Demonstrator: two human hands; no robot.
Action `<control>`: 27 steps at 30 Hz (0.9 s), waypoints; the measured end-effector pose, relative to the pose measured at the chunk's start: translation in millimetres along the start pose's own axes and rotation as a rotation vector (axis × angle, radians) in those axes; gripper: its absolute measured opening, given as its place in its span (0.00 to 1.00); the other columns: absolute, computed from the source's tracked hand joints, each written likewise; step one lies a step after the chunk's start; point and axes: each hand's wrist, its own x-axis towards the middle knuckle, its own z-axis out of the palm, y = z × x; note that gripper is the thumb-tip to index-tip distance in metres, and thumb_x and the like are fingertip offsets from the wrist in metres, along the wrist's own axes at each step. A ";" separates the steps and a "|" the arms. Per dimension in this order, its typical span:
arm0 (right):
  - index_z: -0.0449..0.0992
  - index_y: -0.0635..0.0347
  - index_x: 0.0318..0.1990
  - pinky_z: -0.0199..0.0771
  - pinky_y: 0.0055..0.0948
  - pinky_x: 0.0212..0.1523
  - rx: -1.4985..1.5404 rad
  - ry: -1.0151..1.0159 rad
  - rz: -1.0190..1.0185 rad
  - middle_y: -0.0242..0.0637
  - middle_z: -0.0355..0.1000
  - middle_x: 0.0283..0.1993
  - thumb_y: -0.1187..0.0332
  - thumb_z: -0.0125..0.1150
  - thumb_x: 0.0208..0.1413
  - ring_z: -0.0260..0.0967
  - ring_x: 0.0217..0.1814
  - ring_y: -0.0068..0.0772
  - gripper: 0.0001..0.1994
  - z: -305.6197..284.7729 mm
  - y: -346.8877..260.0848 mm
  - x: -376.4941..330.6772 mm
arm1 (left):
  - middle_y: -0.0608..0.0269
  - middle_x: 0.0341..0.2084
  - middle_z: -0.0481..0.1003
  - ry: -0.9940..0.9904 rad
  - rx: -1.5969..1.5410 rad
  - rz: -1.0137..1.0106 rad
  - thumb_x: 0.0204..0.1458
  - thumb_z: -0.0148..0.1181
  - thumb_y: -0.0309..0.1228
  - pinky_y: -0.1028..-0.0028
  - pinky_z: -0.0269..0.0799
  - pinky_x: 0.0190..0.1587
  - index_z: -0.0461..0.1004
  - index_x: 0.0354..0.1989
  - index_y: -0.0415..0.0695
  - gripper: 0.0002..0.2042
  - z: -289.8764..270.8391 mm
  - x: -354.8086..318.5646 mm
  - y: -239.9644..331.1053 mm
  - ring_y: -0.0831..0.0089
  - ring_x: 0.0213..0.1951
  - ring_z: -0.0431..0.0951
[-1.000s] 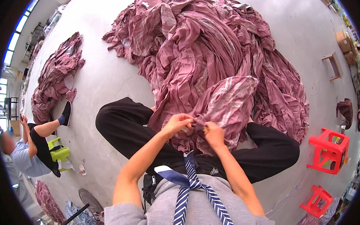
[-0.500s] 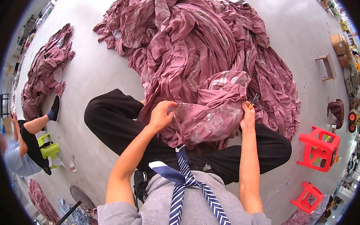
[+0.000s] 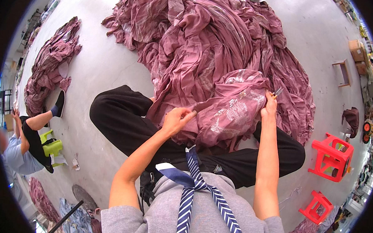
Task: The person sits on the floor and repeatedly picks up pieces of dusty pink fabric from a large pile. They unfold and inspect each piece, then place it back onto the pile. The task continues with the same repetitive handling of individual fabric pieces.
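Observation:
A large heap of dusty-pink fabric (image 3: 206, 46) with whitish patterned patches spreads across the floor and over my lap. My left hand (image 3: 177, 122) is closed, pinching the fabric near its thumb and fingertips. Farther right, my right hand (image 3: 270, 105) grips the edge of a patterned panel (image 3: 236, 112), which is stretched out between both hands. A small pair of snips (image 3: 277, 93) with metal blades and orange handles sticks out from the right fingers, its grip partly hidden. Both of my legs lie bent under and beside the cloth.
To the right stand a large red plastic stool (image 3: 331, 157) and a smaller red stool (image 3: 316, 207). Another person (image 3: 25, 149) sits at the left by a green stool (image 3: 53, 147) and a pink fabric pile (image 3: 51, 67). Boxes (image 3: 357, 51) line the right wall.
My right hand has moved right and slightly up with the fabric edge, and the snips' blades now show. My left hand has shifted a little right. The panel lies flatter between them.

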 end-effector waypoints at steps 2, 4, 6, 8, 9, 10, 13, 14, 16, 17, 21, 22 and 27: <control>0.72 0.60 0.33 0.71 0.29 0.39 -0.005 0.018 -0.021 0.33 0.72 0.33 0.76 0.62 0.49 0.70 0.35 0.29 0.05 0.2 -0.9 7.2 | 0.59 0.30 0.75 -0.182 0.147 0.099 0.40 0.65 0.47 0.68 0.68 0.39 0.76 0.38 0.43 0.22 -2.8 -5.9 -5.7 0.63 0.35 0.74; 0.71 0.63 0.37 0.73 0.35 0.42 0.067 0.098 0.034 0.38 0.72 0.36 0.75 0.59 0.51 0.71 0.37 0.35 0.06 -1.0 -6.3 20.2 | 0.58 0.33 0.74 -0.171 0.350 0.276 0.37 0.66 0.48 0.65 0.64 0.45 0.77 0.35 0.46 0.21 -1.5 -17.4 5.0 0.59 0.42 0.71; 0.71 0.63 0.38 0.72 0.39 0.46 0.178 0.083 0.136 0.41 0.72 0.39 0.74 0.57 0.52 0.71 0.40 0.39 0.06 -1.3 -17.8 33.1 | 0.62 0.32 0.75 -0.218 0.497 0.349 0.39 0.66 0.42 0.64 0.67 0.41 0.76 0.37 0.47 0.17 16.8 -12.0 -31.5 0.63 0.38 0.73; 0.71 0.65 0.41 0.70 0.42 0.49 0.230 0.094 0.102 0.43 0.72 0.43 0.72 0.58 0.52 0.70 0.44 0.42 0.09 -0.5 -28.5 48.5 | 0.66 0.30 0.76 -0.379 -0.145 -0.041 0.45 0.61 0.34 0.67 0.70 0.36 0.75 0.37 0.46 0.11 19.0 13.2 -54.2 0.70 0.33 0.76; 0.70 0.66 0.42 0.70 0.42 0.50 0.225 0.152 0.073 0.43 0.71 0.44 0.72 0.59 0.52 0.70 0.44 0.42 0.11 0.4 -34.5 55.0 | 0.68 0.29 0.76 -0.309 -0.543 -0.217 0.48 0.56 0.28 0.73 0.73 0.30 0.73 0.37 0.45 0.07 15.5 24.6 -55.1 0.77 0.28 0.76; 0.69 0.67 0.44 0.70 0.42 0.50 0.223 0.224 0.031 0.43 0.71 0.45 0.72 0.59 0.52 0.69 0.45 0.42 0.13 -5.9 -44.7 61.1 | 0.67 0.28 0.75 -0.284 -0.843 -0.318 0.51 0.54 0.27 0.75 0.75 0.29 0.72 0.37 0.45 0.06 -2.9 34.4 -22.1 0.78 0.27 0.76; 0.68 0.70 0.44 0.71 0.42 0.49 0.171 0.286 0.025 0.45 0.69 0.47 0.72 0.60 0.52 0.69 0.46 0.43 0.14 -10.1 -54.6 71.9 | 0.67 0.27 0.75 -0.272 -0.964 -0.476 0.53 0.54 0.28 0.74 0.75 0.24 0.70 0.38 0.44 0.06 -29.0 63.5 -9.8 0.77 0.24 0.76; 0.68 0.71 0.44 0.71 0.43 0.49 0.129 0.326 0.025 0.46 0.69 0.47 0.72 0.60 0.52 0.69 0.46 0.43 0.15 -2.7 -55.0 68.4 | 0.67 0.27 0.75 -0.278 -0.982 -0.471 0.53 0.54 0.28 0.74 0.74 0.23 0.70 0.38 0.44 0.06 -30.8 71.0 -14.9 0.76 0.24 0.76; 0.69 0.66 0.41 0.74 0.39 0.40 0.043 0.352 -0.041 0.41 0.70 0.40 0.71 0.62 0.50 0.71 0.39 0.39 0.13 -11.6 -53.0 71.1 | 0.67 0.26 0.75 -0.286 -0.958 -0.522 0.53 0.54 0.28 0.74 0.74 0.22 0.71 0.40 0.45 0.07 -28.2 84.8 -16.9 0.76 0.23 0.76; 0.69 0.64 0.40 0.74 0.37 0.38 -0.006 0.364 -0.079 0.39 0.70 0.38 0.71 0.63 0.50 0.71 0.37 0.37 0.13 -14.6 -51.1 73.6 | 0.67 0.26 0.75 -0.293 -0.956 -0.535 0.53 0.54 0.28 0.73 0.73 0.21 0.71 0.39 0.45 0.07 -28.0 90.3 -18.5 0.75 0.23 0.76; 0.72 0.61 0.41 0.69 0.28 0.29 -0.706 0.236 -0.466 0.32 0.69 0.30 0.72 0.59 0.50 0.66 0.26 0.29 0.10 6.0 -52.1 32.7 | 0.65 0.23 0.75 -0.254 -0.955 -0.613 0.51 0.55 0.27 0.72 0.72 0.19 0.71 0.37 0.45 0.06 -22.8 98.3 -23.1 0.73 0.21 0.75; 0.72 0.63 0.43 0.68 0.28 0.30 -0.955 0.186 -0.807 0.33 0.69 0.30 0.73 0.59 0.50 0.65 0.26 0.28 0.12 6.0 -45.0 31.0 | 0.65 0.23 0.75 -0.244 -0.939 -0.615 0.51 0.55 0.27 0.72 0.72 0.19 0.71 0.37 0.45 0.06 -21.6 100.4 -23.2 0.73 0.21 0.75; 0.71 0.61 0.48 0.72 0.28 0.41 -1.215 -0.675 -0.869 0.45 0.69 0.52 0.79 0.61 0.39 0.71 0.46 0.39 0.23 111.6 -3.2 -127.3 | 0.62 0.23 0.75 -0.192 -0.985 -0.643 0.49 0.58 0.27 0.73 0.72 0.18 0.71 0.36 0.42 0.07 -20.2 100.8 -27.0 0.72 0.20 0.75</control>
